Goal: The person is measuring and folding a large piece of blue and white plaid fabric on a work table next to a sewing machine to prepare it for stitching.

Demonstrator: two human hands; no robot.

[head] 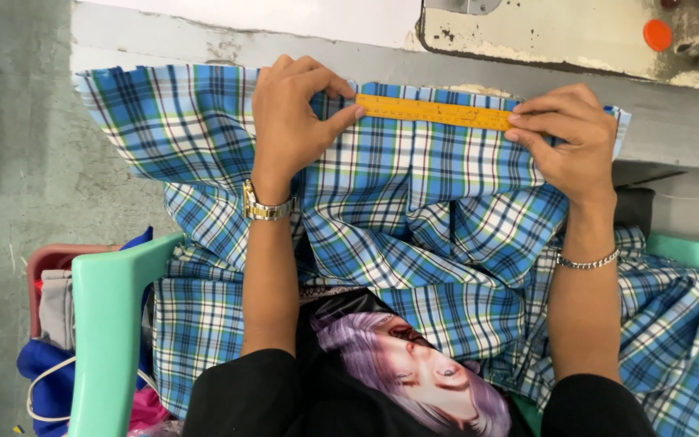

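A blue, white and green plaid cloth [414, 186] drapes from the table edge down over my lap. A yellow ruler [434, 112] lies flat along the cloth's top edge. My left hand [289, 121], with a metal watch on the wrist, pinches the ruler's left end against the cloth. At the ruler's right end, my right hand [572, 137], wearing a silver bracelet, presses its fingertips on the ruler and the cloth.
A grey worn table [665, 133] runs across the top, with a sewing machine base [560, 32] and an orange round cap [657, 34]. Mint-green plastic chair arms [111, 324] flank me. A pile of coloured clothes [50, 340] sits at lower left.
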